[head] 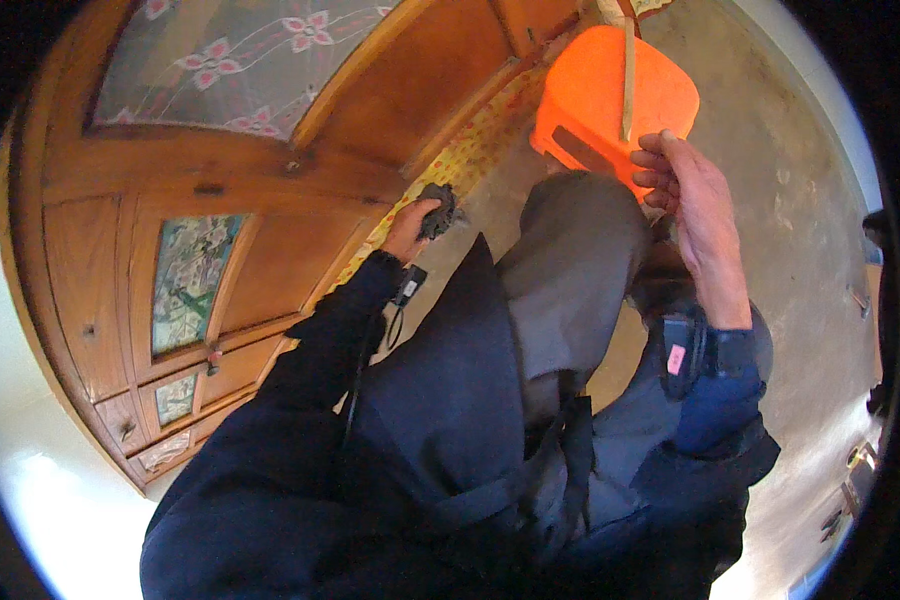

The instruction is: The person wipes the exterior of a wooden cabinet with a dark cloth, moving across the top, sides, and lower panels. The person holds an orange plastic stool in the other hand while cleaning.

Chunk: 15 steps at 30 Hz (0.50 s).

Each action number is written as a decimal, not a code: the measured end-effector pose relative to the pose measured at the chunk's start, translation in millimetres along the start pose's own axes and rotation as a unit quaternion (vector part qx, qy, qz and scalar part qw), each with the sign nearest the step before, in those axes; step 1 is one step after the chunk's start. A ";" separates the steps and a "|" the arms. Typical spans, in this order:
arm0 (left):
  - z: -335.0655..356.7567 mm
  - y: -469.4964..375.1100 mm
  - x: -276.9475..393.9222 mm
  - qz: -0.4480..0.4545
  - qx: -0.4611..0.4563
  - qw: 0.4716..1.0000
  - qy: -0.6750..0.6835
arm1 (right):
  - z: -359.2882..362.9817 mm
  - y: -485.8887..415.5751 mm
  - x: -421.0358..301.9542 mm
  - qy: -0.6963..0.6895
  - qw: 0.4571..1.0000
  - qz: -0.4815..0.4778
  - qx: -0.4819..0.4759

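Note:
In my left hand [412,223] is a crumpled dark grey cloth [439,212], gripped beside the yellow patterned strip [457,163] along the base of a wooden cabinet [300,169]. My right hand [679,176] hovers by the near edge of an orange plastic stool [619,82], its fingers curled around the end of a thin flat wooden strip [629,82] or just beside it; whether they grip the strip I cannot tell. That strip lies across the stool's top in view. My bent knee [581,217] is between my two hands.
The cabinet has floral glass [251,67] and smaller picture panels [195,281] on the left. A grey concrete floor [780,225] spreads to the right. Several small objects, hard to make out, stand at the far right rim. A black device on a cord hangs by my left wrist.

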<state>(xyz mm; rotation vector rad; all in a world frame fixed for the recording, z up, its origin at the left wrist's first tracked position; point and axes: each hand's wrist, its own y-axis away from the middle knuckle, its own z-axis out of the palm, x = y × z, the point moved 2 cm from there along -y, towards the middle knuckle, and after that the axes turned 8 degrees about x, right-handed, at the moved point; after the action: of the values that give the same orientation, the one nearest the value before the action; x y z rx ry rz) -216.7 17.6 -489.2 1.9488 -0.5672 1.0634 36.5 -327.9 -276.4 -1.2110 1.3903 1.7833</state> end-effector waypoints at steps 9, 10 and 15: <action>43.3 -92.4 -23.0 0.134 0.059 0.964 -0.222 | -5.6 3.9 -16.7 -0.075 0.996 0.019 0.036; 43.6 -99.1 -23.4 0.030 0.029 0.969 -0.242 | -4.4 3.9 -17.4 -0.076 0.997 0.023 0.026; 51.4 -106.2 -20.4 0.059 0.122 0.911 -0.390 | -2.9 -0.3 -17.2 -0.051 0.997 0.052 0.027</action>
<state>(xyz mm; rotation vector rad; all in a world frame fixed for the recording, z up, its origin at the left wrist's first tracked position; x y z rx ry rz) -129.4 34.2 -569.5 2.5813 -1.0236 0.3833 45.0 -328.9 -261.3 -1.0205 1.4572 1.8385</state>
